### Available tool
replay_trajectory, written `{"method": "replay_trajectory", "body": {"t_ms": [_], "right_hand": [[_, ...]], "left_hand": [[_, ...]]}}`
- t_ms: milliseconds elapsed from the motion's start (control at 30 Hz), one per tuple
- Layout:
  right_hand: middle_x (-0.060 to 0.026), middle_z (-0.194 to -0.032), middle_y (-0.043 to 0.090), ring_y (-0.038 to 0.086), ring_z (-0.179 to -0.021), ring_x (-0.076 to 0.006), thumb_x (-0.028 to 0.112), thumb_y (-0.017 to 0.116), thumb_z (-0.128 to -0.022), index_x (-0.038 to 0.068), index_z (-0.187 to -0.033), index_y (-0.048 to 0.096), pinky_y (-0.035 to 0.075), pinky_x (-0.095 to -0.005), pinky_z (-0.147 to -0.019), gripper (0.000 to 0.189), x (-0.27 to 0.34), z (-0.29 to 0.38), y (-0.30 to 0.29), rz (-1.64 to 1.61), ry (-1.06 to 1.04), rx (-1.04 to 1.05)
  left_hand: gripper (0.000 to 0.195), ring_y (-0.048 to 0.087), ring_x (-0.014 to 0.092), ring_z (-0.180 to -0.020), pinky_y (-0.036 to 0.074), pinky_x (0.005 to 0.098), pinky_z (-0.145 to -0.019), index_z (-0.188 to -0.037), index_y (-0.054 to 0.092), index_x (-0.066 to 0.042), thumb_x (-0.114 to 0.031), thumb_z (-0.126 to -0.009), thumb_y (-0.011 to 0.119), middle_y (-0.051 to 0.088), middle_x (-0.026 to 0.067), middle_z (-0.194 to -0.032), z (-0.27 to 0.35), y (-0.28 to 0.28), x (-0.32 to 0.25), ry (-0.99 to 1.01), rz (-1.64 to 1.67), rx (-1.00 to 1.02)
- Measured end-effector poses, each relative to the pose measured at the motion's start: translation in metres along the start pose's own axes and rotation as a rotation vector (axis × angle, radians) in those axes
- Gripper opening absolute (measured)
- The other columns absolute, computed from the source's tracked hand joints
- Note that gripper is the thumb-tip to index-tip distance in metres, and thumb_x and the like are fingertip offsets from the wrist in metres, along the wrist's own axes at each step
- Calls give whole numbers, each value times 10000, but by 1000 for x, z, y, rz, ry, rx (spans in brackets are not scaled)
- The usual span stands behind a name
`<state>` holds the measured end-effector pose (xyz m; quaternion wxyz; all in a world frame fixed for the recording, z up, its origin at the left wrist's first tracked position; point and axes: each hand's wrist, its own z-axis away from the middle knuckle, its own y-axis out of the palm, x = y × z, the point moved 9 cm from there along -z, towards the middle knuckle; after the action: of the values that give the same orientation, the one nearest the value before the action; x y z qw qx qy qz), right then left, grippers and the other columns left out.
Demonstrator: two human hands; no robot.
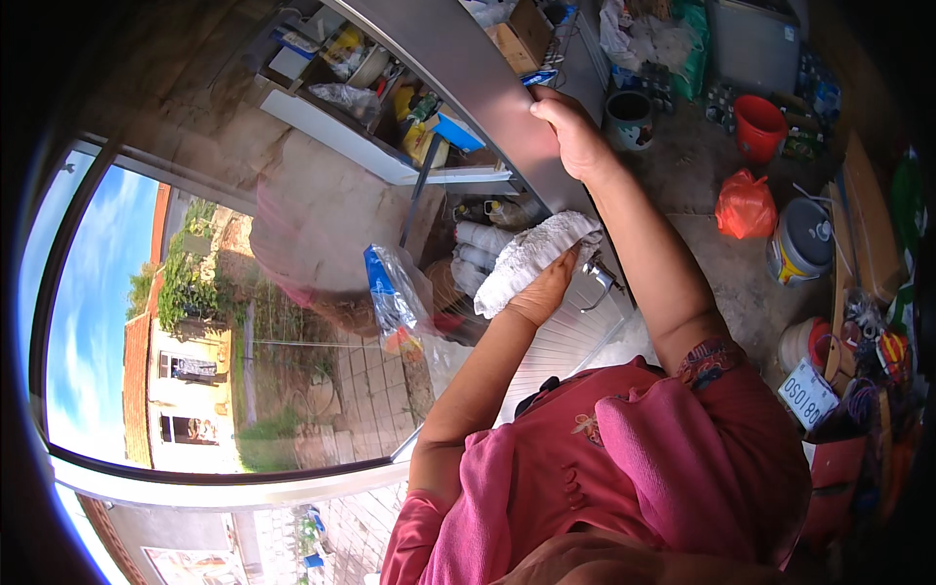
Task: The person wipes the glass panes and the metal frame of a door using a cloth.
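My left hand (548,289) holds a bunched white terry towel (530,256) against the door, close to its metal lever handle (603,281). My right hand (574,135) is higher up, gripping the edge of the wide grey metal door frame (504,95), thumb on its face and fingers partly hidden behind. Left of the frame stretches a large glass pane (314,241), with a courtyard and a faint pink reflection in it. Below the handle is a ribbed pale lower panel (567,333). A pink towel (665,475) hangs over the front of my red shirt.
Behind the glass stands an open drawer unit (336,139) full of bags and small goods. On the concrete floor to the right are a red bucket (760,128), a tied orange plastic bag (746,205), a lidded paint pail (801,238) and a dark-mouthed pail (629,121).
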<state>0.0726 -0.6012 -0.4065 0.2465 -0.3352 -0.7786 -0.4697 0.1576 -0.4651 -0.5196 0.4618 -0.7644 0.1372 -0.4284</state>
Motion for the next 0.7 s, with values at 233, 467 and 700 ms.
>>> {"method": "replay_trajectory", "body": {"t_ms": [233, 467, 700], "right_hand": [[0, -830, 603, 547, -763, -93, 198, 516, -800, 74, -923, 622, 432, -246, -667, 204, 3, -1, 3, -2, 14, -73], [-25, -904, 631, 571, -817, -107, 194, 475, -837, 43, -965, 618, 451, -267, -751, 244, 0, -4, 2, 5, 17, 26], [-11, -860, 614, 559, -780, -109, 206, 478, -845, 49, -918, 611, 451, -272, -737, 219, 3, -3, 2, 11, 2, 25]], "left_hand": [[470, 405, 371, -1221, 303, 530, -1029, -1310, 449, -75, -200, -859, 405, 432, 175, -1325, 0, 11, -1, 7, 101, 115], [475, 399, 374, -1222, 308, 537, -1019, -1317, 444, -88, -205, -859, 404, 427, 166, -1328, 1, 14, -1, -7, 109, 90], [428, 509, 297, -1140, 368, 462, -978, -1266, 516, -127, -190, -849, 443, 534, 87, -1243, -1, 2, 4, -52, 112, -34]]}}
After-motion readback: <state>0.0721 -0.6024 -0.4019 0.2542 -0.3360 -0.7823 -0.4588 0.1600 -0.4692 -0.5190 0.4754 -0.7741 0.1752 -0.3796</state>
